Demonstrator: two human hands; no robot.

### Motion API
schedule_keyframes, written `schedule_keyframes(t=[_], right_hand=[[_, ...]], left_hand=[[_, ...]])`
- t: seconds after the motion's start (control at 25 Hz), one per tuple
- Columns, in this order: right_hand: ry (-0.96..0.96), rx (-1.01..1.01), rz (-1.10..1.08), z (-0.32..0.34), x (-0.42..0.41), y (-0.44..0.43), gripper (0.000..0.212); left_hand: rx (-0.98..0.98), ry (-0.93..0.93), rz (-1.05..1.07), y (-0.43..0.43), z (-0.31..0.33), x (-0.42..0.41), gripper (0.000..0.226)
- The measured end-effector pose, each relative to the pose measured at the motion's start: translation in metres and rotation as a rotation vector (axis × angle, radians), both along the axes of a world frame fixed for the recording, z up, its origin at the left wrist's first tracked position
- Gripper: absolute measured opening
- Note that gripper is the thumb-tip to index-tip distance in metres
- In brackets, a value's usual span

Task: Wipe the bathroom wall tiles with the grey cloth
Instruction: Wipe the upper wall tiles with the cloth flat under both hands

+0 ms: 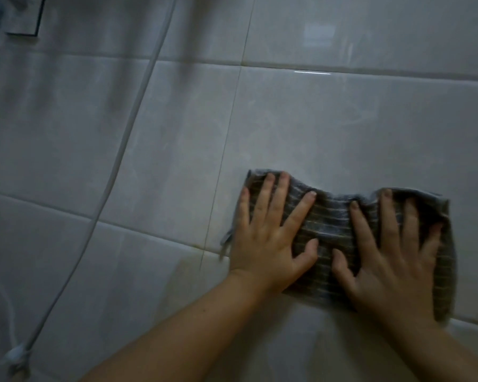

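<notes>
Left hand (265,241), right hand (392,268) flat; pressing grey cloth (330,220)

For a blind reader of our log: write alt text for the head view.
Two hands press a grey striped cloth against pale wall tiles, left hand on its left part, right hand on its right, fingers spread. A thin white cord runs down the wall further left.

No readable text, labels or numbers, on wall tiles (315,128) or grey cloth (331,227)

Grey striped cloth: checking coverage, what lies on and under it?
The left hand and right hand press flat on the grey striped cloth. Beneath: pale glossy wall tiles, that patch hidden.
</notes>
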State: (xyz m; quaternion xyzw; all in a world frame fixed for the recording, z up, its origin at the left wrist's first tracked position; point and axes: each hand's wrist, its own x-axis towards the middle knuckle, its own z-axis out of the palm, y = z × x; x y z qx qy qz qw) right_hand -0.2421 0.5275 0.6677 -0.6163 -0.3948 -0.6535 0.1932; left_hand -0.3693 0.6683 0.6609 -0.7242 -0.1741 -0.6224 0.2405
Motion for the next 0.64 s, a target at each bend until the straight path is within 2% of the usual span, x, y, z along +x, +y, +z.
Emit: schedule_keyframes(t=[0.12, 0.32, 0.44, 0.64], right_hand=[[0.009, 0.021, -0.014, 0.014, 0.010, -0.013, 0.072], [0.103, 0.073, 0.029, 0.062, -0.027, 0.034, 0.073], [0.060, 0.051, 0.050, 0.055, -0.052, 0.066, 0.071], [-0.052, -0.031, 0.068, 0.004, -0.068, 0.084, 0.065]], left_hand=[[0.039, 0.037, -0.028, -0.013, 0.024, 0.011, 0.072], [0.029, -0.010, 0.014, 0.034, 0.073, -0.026, 0.070], [-0.008, -0.046, 0.039, 0.065, 0.060, -0.052, 0.070], [-0.039, -0.045, 0.064, 0.079, 0.008, -0.072, 0.071]])
